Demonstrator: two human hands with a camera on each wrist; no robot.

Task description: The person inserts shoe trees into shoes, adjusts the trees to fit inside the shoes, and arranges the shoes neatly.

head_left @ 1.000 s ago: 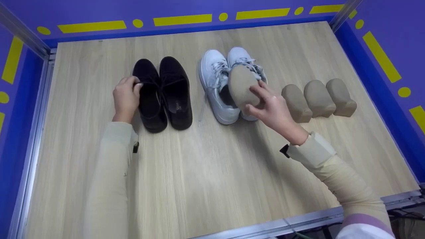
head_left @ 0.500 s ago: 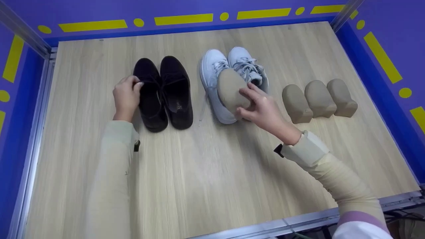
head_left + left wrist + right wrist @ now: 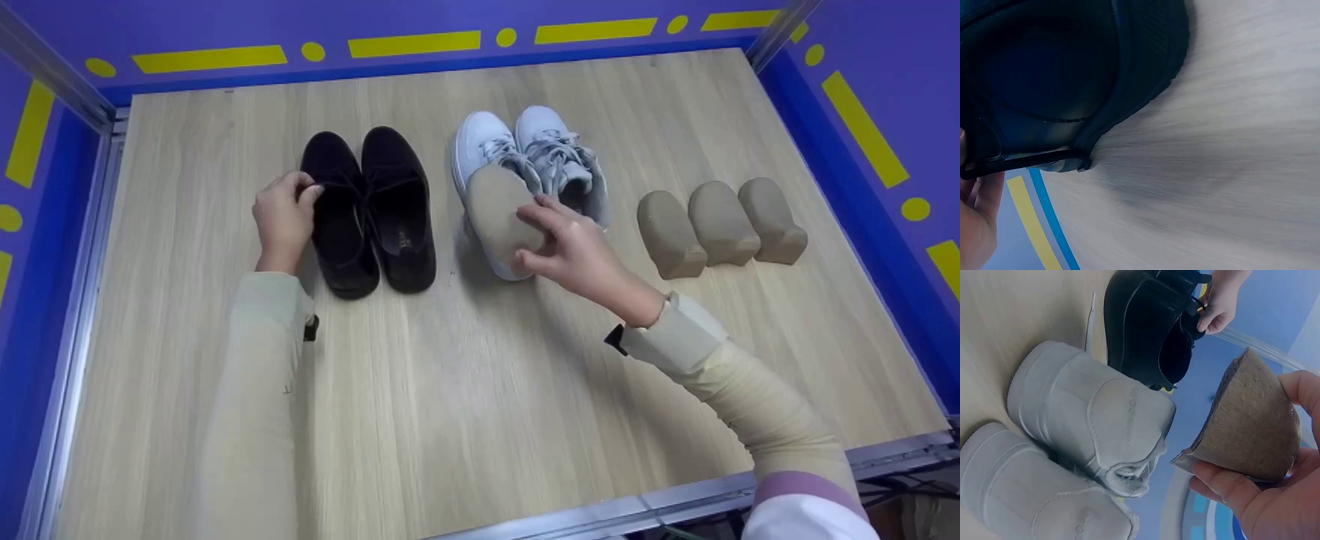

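My left hand (image 3: 283,219) pinches the side of the left black shoe (image 3: 343,251) at its opening. In the left wrist view the dark shoe (image 3: 1151,62) fills the upper left, with the fingers (image 3: 989,194) at its rim. My right hand (image 3: 589,253) grips a brown moulded-pulp shoe insert (image 3: 499,202) between thumb and fingers. In the head view this insert overlaps the left white sneaker (image 3: 472,139), hiding most of its opening. The right wrist view has the insert (image 3: 1255,419) raised above the heels of the sneakers (image 3: 1064,396). The right white sneaker (image 3: 538,124) stands alongside.
The right black shoe (image 3: 397,214) is beside its mate. Three more brown inserts (image 3: 721,223) lie in a row on the right of the wooden table (image 3: 420,420). Blue-purple panels (image 3: 420,19) with yellow marks enclose the back and sides. A thin lace lies between the pairs.
My right hand has carried the shoe insert leftward, from over the right white sneaker to over the left one. The left hand stays on the black shoe.
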